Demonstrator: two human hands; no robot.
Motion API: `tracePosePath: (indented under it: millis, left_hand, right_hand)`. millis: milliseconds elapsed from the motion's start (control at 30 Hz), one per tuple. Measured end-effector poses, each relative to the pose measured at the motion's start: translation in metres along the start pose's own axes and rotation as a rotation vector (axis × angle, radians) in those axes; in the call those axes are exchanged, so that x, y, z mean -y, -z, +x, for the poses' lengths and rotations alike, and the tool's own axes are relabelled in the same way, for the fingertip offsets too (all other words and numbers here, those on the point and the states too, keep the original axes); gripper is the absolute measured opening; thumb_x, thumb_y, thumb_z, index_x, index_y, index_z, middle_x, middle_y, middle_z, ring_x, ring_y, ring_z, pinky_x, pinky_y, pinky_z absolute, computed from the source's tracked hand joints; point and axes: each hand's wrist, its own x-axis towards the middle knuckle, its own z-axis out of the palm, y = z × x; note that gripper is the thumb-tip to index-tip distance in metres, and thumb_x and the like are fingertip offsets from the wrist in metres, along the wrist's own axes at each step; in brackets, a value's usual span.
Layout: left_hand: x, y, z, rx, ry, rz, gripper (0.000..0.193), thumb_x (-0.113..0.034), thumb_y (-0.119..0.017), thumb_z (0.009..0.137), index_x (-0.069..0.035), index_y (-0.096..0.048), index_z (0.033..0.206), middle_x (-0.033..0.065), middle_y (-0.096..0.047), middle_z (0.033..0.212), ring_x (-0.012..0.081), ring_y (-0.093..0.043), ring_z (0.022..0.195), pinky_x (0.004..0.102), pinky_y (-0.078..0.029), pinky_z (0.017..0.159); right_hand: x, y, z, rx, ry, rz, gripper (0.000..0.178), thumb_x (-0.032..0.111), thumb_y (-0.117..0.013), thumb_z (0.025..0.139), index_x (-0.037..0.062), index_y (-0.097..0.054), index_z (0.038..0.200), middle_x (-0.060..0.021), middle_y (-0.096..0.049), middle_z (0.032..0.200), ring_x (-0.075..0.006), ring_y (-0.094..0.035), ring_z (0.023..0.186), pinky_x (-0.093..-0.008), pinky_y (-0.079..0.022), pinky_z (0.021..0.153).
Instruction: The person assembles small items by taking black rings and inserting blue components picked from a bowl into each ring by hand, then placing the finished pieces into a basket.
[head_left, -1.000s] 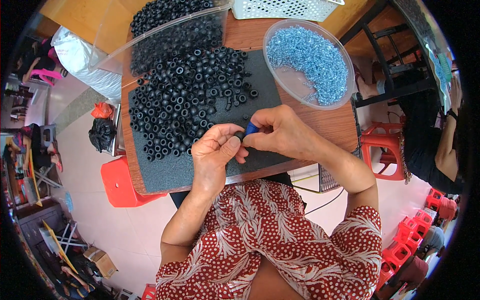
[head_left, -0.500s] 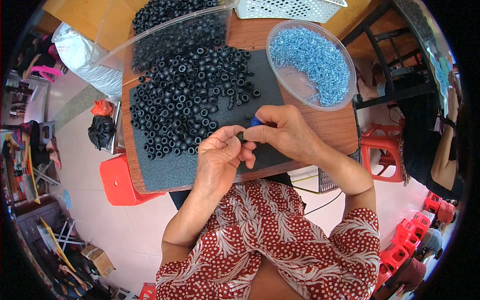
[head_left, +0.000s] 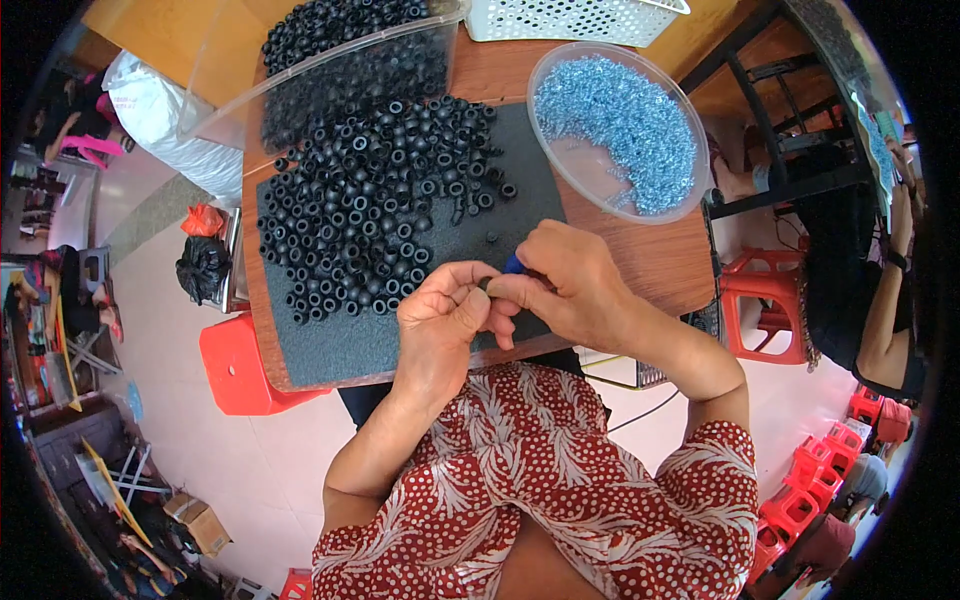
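Observation:
My left hand (head_left: 443, 318) pinches a small black rounded piece (head_left: 485, 284), mostly hidden between the fingertips. My right hand (head_left: 575, 280) is closed on a blue-handled tool (head_left: 514, 264); its working end is hidden at the black piece, where both hands meet. Under the hands lies a dark grey mat (head_left: 340, 350). A heap of black hollow round pieces (head_left: 350, 220) covers much of it, left of and beyond my hands. At the far right of the table, a round clear tray (head_left: 590, 170) holds many small pale blue shiny pieces (head_left: 640, 125).
A clear plastic bin (head_left: 340, 70) with more black pieces stands at the far left, beside a white perforated basket (head_left: 575, 22). Red stools (head_left: 238, 368) flank the wooden table (head_left: 650, 262). At the right, another person's forearm (head_left: 893, 290) shows.
Both hands have shifted slightly toward me, still joined at the black piece. My right hand has turned a little, and less of the blue handle shows.

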Motion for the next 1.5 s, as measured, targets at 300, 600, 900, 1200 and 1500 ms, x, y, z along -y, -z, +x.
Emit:
tracePosePath:
  millis: [300,600,900,1200,1500]
  left_hand:
    - [-0.002,0.016,-0.005,0.037,0.05,-0.098,0.024,-0.016,-0.058,0.088,0.003,-0.053,0.101,0.0157,-0.062,0.081,0.0201,-0.058,0.059,0.03,-0.048,0.054]
    - [-0.002,0.02,-0.006,0.024,0.073,-0.13,0.021,-0.013,-0.057,0.088,0.003,-0.053,0.101,0.0162,-0.062,0.081,0.0201,-0.059,0.06,0.03,-0.048,0.054]
    - [-0.004,0.012,-0.005,-0.115,-0.054,-0.002,0.019,-0.01,-0.056,0.088,0.003,-0.054,0.102,0.015,-0.063,0.087,0.0184,-0.061,0.069,0.0284,-0.049,0.06]
    - [-0.005,0.002,-0.003,-0.104,-0.188,0.036,0.019,-0.008,-0.056,0.089,0.004,-0.055,0.103,0.0128,-0.062,0.095,0.0192,-0.061,0.081,0.03,-0.05,0.069]
    - [-0.004,0.006,0.0,-0.031,-0.075,-0.118,0.02,-0.01,-0.056,0.089,0.003,-0.055,0.104,0.0127,-0.062,0.092,0.0203,-0.063,0.073,0.0319,-0.05,0.063]
  right_hand:
    - [-0.024,-0.005,0.006,-0.071,0.032,-0.111,0.018,0.008,-0.068,0.068,0.0025,-0.053,0.076,-0.0128,-0.054,0.075,-0.0319,-0.053,0.075,-0.0416,-0.043,0.061]
    - [-0.032,-0.025,0.013,0.036,0.205,-0.388,0.021,0.002,-0.066,0.064,0.0032,-0.058,0.084,-0.0095,-0.05,0.076,-0.0274,-0.048,0.073,-0.0361,-0.043,0.06]
    - [-0.02,-0.019,0.007,-0.052,0.217,-0.147,0.023,0.0,-0.066,0.064,0.0005,-0.053,0.083,-0.0112,-0.049,0.074,-0.0299,-0.048,0.068,-0.0383,-0.041,0.055]
    - [0.001,-0.013,0.002,-0.08,0.129,-0.035,0.024,-0.001,-0.069,0.066,-0.0001,-0.055,0.085,-0.0106,-0.053,0.074,-0.0288,-0.049,0.066,-0.0374,-0.04,0.054]
    - [0.003,-0.013,-0.004,-0.231,0.138,0.081,0.021,-0.001,-0.067,0.066,0.0014,-0.062,0.087,-0.0103,-0.057,0.077,-0.0255,-0.052,0.068,-0.0329,-0.042,0.057]
